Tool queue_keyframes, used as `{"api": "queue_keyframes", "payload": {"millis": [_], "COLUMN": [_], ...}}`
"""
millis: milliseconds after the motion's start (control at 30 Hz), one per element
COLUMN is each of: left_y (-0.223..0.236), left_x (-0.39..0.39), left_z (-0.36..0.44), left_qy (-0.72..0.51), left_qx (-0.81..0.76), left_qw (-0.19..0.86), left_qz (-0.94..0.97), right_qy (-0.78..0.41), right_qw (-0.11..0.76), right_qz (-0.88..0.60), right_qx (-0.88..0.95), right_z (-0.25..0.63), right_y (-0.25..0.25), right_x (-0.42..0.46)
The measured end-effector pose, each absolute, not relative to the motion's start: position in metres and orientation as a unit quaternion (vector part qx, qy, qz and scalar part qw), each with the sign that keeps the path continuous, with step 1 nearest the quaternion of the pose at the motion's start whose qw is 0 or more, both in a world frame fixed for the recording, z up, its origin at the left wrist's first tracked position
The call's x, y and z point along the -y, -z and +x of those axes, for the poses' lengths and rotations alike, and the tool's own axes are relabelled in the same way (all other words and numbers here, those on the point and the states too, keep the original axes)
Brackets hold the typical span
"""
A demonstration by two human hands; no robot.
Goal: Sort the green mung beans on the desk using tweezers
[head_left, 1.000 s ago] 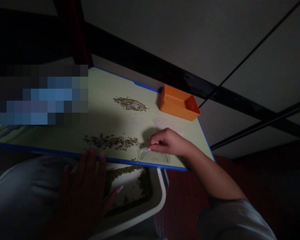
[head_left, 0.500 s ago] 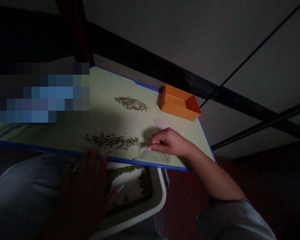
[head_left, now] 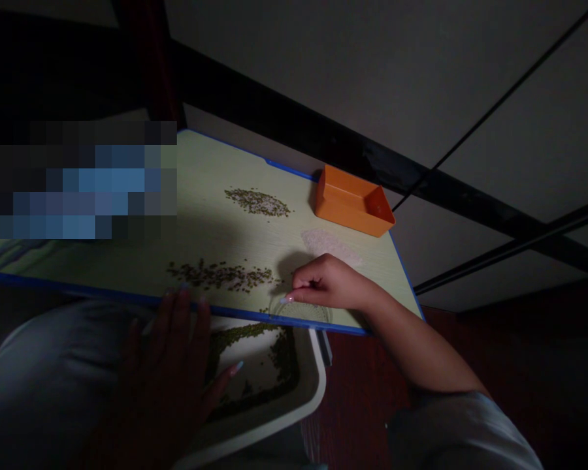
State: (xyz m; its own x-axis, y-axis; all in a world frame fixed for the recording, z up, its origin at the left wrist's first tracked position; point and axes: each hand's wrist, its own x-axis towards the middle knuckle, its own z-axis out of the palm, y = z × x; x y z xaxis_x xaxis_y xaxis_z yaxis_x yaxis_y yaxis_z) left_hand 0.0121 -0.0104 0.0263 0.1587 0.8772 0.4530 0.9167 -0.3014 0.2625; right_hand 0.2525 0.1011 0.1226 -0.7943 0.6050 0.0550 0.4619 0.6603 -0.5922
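My right hand (head_left: 326, 282) is closed in a pinch over a clear ridged dish (head_left: 301, 313) at the table's near edge; whatever its fingertips hold is hidden or too small to name. Just beyond it lies a patch of pale grains (head_left: 330, 245). Left of the dish, dark and pale grains (head_left: 220, 275) are strewn in a long band. My left hand (head_left: 169, 365) is in shadow, palm down with fingers spread, its fingertips by the table edge. Under its thumb stands a white tub (head_left: 318, 385) with green beans (head_left: 287, 365) along its inner sides.
An orange box (head_left: 355, 202) stands at the far right corner of the pale, blue-edged table (head_left: 200, 170). A mixed heap of green and pale grains (head_left: 257, 202) lies toward the back. The left side is blurred by pixels. Cabinet panels (head_left: 372, 78) rise behind.
My right hand has shifted slightly left and down, its fingertips now lower over the clear dish. My left hand stays almost where it was.
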Motion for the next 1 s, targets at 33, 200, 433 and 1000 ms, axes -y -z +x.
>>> {"api": "queue_keyframes", "payload": {"millis": [33,200,433,1000], "left_y": [-0.026,-0.022,-0.020,-0.017], "left_x": [0.010,0.010,0.009,0.007], "left_z": [0.011,0.009,0.010,0.009], "left_qy": [0.269,0.268,0.266,0.268], "left_qx": [0.589,0.584,0.587,0.574], "left_qw": [0.038,0.043,0.040,0.049], "left_qz": [-0.761,-0.766,-0.764,-0.772], "right_qy": [-0.283,-0.271,-0.290,-0.264], "right_qw": [0.129,0.149,0.146,0.146], "right_qz": [-0.299,-0.350,-0.326,-0.365], "right_qx": [0.902,0.884,0.888,0.881], "right_z": [0.252,0.255,0.256,0.262], "right_y": [-0.122,-0.123,-0.124,-0.130], "right_x": [-0.101,-0.102,-0.102,-0.103]}}
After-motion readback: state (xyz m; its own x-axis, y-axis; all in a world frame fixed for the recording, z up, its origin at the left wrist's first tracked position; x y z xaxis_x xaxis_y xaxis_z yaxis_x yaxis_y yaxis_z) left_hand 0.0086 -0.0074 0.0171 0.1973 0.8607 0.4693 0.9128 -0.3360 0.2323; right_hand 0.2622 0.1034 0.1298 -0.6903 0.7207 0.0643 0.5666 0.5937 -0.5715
